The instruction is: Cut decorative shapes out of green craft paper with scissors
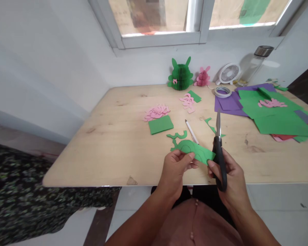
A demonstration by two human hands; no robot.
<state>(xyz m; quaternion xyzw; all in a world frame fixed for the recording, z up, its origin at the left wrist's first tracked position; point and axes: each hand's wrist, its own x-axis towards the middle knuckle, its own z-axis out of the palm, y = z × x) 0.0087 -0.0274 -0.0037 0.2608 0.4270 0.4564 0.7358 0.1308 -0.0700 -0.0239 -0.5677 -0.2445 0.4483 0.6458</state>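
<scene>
I see the green paper strip [198,152] held up over the near edge of the worktop [97,143], curved outlines drawn on it. On my feed the left hand [176,167] pinches it between thumb and fingers; the right hand [233,172] grips the black-handled scissors [219,147], its thumb at the strip's right end, blades toward the far edge. Just beyond lies a white pen [191,130], then a folded green card [161,124]. Along the far edge I make out a green paper figure [181,78] and a white fan [229,73].
</scene>
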